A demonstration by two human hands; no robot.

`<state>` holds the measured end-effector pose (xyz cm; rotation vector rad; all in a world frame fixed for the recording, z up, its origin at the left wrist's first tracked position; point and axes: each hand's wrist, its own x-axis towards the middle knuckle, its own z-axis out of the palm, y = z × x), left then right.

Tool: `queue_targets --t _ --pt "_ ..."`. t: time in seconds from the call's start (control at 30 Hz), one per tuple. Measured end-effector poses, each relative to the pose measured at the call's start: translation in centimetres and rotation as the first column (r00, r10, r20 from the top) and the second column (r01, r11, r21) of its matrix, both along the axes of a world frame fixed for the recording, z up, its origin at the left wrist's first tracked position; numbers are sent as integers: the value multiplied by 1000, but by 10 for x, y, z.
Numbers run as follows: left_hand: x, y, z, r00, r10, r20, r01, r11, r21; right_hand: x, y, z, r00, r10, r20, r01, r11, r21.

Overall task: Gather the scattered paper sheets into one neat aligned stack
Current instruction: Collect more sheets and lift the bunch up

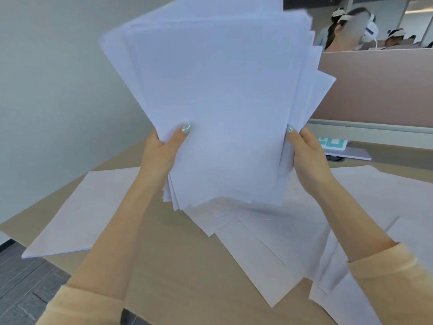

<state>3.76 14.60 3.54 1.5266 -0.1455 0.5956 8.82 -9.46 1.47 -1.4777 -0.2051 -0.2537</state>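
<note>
A thick bundle of white paper sheets (218,97) stands upright in front of me, its edges fanned and uneven, its lower edge near the table. My left hand (161,151) grips the bundle's left edge, thumb on the front sheet. My right hand (307,156) grips the right edge the same way. More white sheets (264,238) lie scattered and overlapping on the brown table (187,277) under the bundle and out to the right. A separate flat stack of sheets (77,209) lies at the table's left edge.
A beige partition (379,85) closes the table's far right side, with a small teal-and-white card (332,143) at its foot. Beyond it sit people wearing headsets. A grey wall (54,90) is on the left, dark floor (21,277) below the table's left edge.
</note>
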Motion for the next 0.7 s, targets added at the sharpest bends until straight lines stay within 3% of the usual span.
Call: queue_targets --t 0.17,0.27,0.43,0.57,0.7 --pt "6 4 -8 999 31 -9 -31 999 -36 2 4 1 997 66 -27 -68 996 -63" --pt "2 7 -12 998 58 -17 -58 997 -43 2 8 -1 993 101 -68 -102 995 -19" --pt "4 11 -1 989 142 50 -139 988 -60 -3 24 3 973 231 20 -229 970 -81" --pt "7 9 22 971 195 141 -198 980 4 -4 32 3 977 183 111 -179 983 -47" --pt "10 18 29 969 200 144 -206 978 34 -2 31 3 981 169 91 -170 985 5"
